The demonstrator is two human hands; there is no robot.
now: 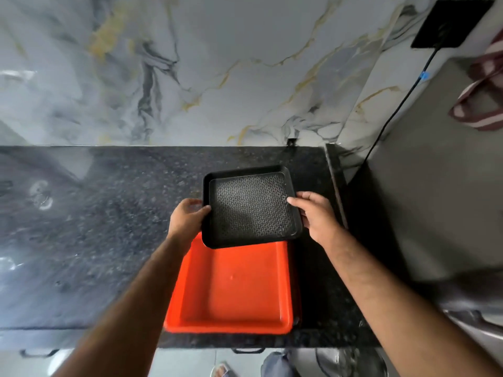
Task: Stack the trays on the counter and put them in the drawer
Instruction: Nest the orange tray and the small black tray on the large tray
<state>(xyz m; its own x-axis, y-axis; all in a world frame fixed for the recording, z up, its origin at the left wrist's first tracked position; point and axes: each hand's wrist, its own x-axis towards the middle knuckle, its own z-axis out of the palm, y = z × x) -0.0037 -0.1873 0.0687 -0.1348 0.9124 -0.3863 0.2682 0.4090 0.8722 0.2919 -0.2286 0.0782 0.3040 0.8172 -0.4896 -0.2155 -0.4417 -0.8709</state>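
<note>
A black tray [251, 206] with a patterned floor is held in both hands above the dark granite counter [109, 227]. My left hand [187, 219] grips its left rim and my right hand [317, 216] grips its right rim. Its near edge overlaps the far edge of an orange-red tray [231, 289], which rests on the counter near the front edge. Whether the black tray touches the orange one I cannot tell. Two drawer handles [247, 350] show below the counter's front edge, and the drawers look closed.
A marble-patterned wall [190, 72] rises behind the counter. At the right, a raised stone edge [336, 186] ends the counter beside a grey appliance surface [435, 186]. A black cable [394, 110] runs down from a black wall plate [453, 23]. A striped cloth [487, 91] lies at far right.
</note>
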